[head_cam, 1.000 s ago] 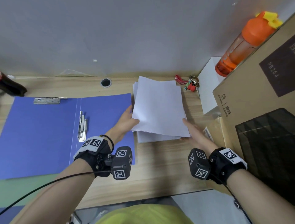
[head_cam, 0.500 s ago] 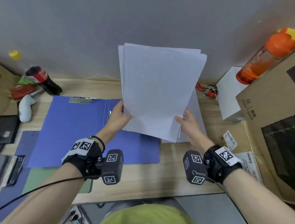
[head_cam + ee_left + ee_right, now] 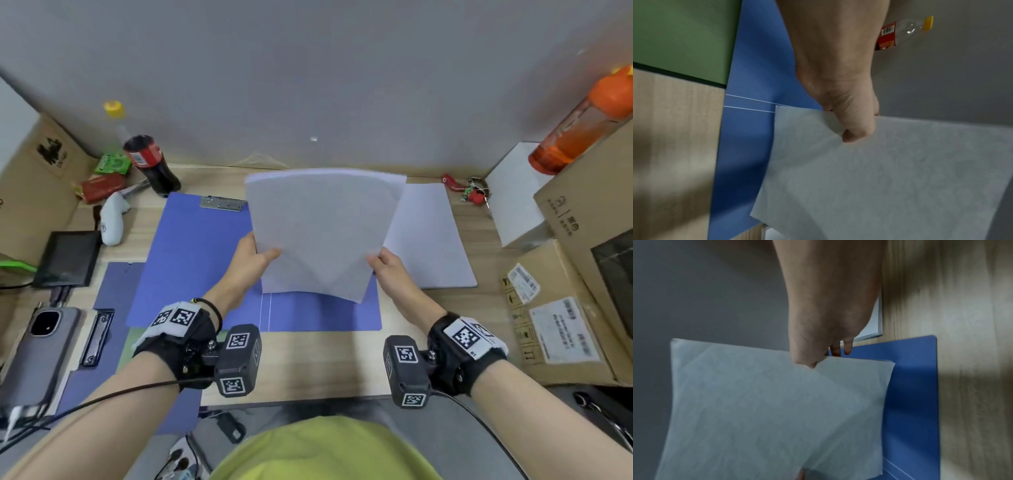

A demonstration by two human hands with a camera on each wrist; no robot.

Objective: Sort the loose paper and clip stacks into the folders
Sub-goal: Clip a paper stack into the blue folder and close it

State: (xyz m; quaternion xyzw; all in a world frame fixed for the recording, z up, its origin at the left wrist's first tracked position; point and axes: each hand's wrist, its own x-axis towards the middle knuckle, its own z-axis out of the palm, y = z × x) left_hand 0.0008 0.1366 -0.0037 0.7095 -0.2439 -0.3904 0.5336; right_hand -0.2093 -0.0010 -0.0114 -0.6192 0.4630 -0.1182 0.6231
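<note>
A stack of white paper point(image 3: 322, 229) hangs upright above the open blue folder point(image 3: 191, 260), held by both hands. My left hand point(image 3: 255, 255) pinches its left edge, thumb point(image 3: 856, 128) on the front sheet point(image 3: 879, 178). My right hand point(image 3: 385, 263) pinches the right edge, thumb point(image 3: 807, 361) on the front of the stack point(image 3: 766, 410). The folder point(image 3: 914, 386) lies flat on the wooden desk point(image 3: 325, 363), a metal clip point(image 3: 222, 202) at its far edge. More white paper point(image 3: 431, 236) lies on the desk to the right.
A second blue folder with a clip point(image 3: 97, 337) and a green sheet point(image 3: 682, 35) lie at the left. A phone point(image 3: 37, 353), cola bottle point(image 3: 152, 161) and white device point(image 3: 111, 219) stand further left. Cardboard boxes point(image 3: 582, 274), an orange bottle point(image 3: 582, 123) and keys point(image 3: 471, 192) crowd the right.
The paper stack was lifted off the pile at the right, raised upright, then brought lower and leftward over the blue folder. Both hands kept hold of it.
</note>
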